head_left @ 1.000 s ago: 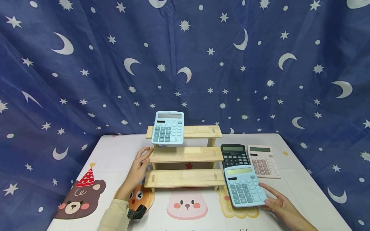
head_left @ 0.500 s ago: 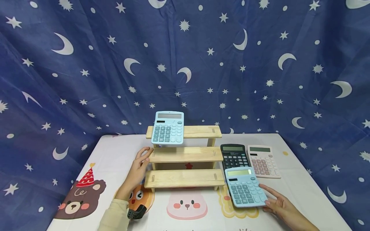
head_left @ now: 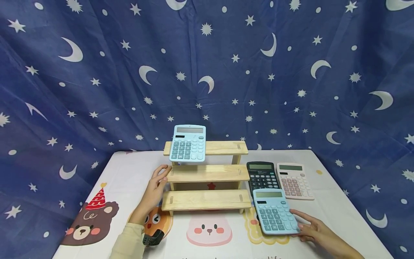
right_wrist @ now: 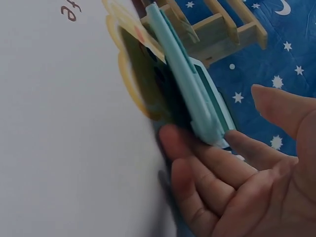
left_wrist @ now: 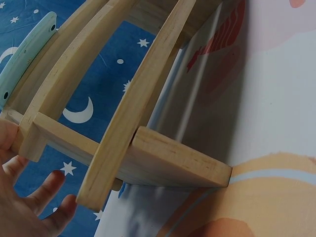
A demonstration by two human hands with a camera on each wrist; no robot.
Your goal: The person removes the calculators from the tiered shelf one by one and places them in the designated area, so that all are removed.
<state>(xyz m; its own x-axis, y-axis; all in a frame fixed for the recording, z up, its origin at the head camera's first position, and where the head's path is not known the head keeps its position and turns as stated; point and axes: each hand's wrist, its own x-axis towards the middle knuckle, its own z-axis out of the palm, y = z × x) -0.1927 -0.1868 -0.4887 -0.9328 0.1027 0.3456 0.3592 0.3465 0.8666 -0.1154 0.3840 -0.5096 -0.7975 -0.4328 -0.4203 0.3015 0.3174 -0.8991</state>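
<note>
A light blue calculator (head_left: pixel 275 211) slants over the lower end of a black calculator (head_left: pixel 262 175). My right hand (head_left: pixel 315 230) holds its right edge. In the right wrist view that calculator (right_wrist: pixel 185 79) stands slightly raised above a dark shadow, with fingers (right_wrist: pixel 212 163) at and under its edge and the thumb apart. My left hand (head_left: pixel 155 189) touches the left end of the middle step of a wooden three-step shelf (head_left: pixel 208 173); the left wrist view shows its fingers (left_wrist: pixel 47 190) spread. Another light blue calculator (head_left: pixel 187 143) leans on the top step's left side.
A white calculator with pinkish keys (head_left: pixel 294 181) lies right of the black one. The white printed tablecloth (head_left: pixel 136 169) spreads around the shelf. Behind stands a blue curtain (head_left: pixel 207 72) with moons and stars.
The held calculator has shifted slightly down and right with my right hand, its tilt changing and its display turning darker. My left hand has stayed at the shelf.
</note>
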